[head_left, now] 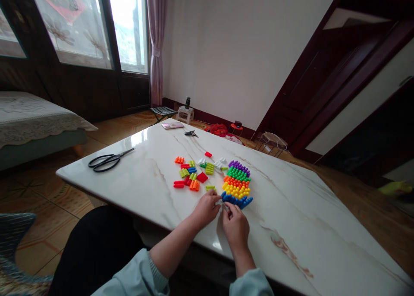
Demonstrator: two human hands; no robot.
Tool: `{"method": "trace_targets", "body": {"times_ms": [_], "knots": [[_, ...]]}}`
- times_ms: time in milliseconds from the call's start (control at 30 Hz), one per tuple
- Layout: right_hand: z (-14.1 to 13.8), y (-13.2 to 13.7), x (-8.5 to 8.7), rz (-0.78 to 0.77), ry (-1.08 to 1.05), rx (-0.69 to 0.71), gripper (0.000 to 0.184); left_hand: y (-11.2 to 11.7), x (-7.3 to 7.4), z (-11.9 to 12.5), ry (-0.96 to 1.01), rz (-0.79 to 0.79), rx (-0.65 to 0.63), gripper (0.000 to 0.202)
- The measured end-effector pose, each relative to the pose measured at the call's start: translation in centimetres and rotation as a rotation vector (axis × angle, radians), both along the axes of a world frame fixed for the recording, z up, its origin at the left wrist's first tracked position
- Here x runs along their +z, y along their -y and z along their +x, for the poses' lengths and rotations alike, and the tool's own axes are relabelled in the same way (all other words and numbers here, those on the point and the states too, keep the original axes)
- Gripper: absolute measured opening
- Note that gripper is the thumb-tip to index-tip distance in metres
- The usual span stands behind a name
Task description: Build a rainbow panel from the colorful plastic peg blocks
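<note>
A joined sheet of small plastic pieces [237,183] lies on the white marble table [310,227], in rows of purple, green, orange, yellow and blue. My left hand [206,209] and my right hand [235,228] meet at its near blue edge. Both have their fingers pinched together around a small pale piece that I cannot make out. Loose pieces [191,175] in orange, red, green, blue and white are scattered just left of the sheet, beyond my left hand.
Black scissors [108,161] lie near the table's left edge. A phone [172,125] and a bunch of keys [191,133] sit at the far end. A bed [29,114] stands at left, small stools [186,114] by the far wall.
</note>
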State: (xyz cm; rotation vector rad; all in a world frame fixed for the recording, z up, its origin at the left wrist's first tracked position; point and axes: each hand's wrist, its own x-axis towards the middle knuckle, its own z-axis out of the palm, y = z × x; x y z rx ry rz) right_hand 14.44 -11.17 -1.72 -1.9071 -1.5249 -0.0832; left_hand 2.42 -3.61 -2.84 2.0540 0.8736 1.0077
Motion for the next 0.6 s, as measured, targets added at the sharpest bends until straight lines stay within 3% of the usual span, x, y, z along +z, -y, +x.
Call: {"method": "trace_targets", "body": {"times_ms": [200, 333, 467, 600], "knots": [[0.1, 0.0, 0.0, -0.027, 0.028, -0.009, 0.03, 0.4, 1.2, -0.2, -0.087, 0.027, -0.018, 0.036], [-0.5, -1.2, 0.3, -0.028, 0.007, 0.071, 0.027, 0.4, 0.9, 0.0, -0.019, 0.019, 0.0, 0.037], [-1.8, -2.5, 0.9, -0.11, -0.061, 0.165, 0.027, -0.3, 0.3, -0.5, 0.083, -0.012, 0.146, 0.043], [-2.8, -2.7, 0.7, -0.179, 0.02, 0.162, 0.022, -2.6, 2.4, -3.0, -0.048, 0.093, 0.409, 0.032]]}}
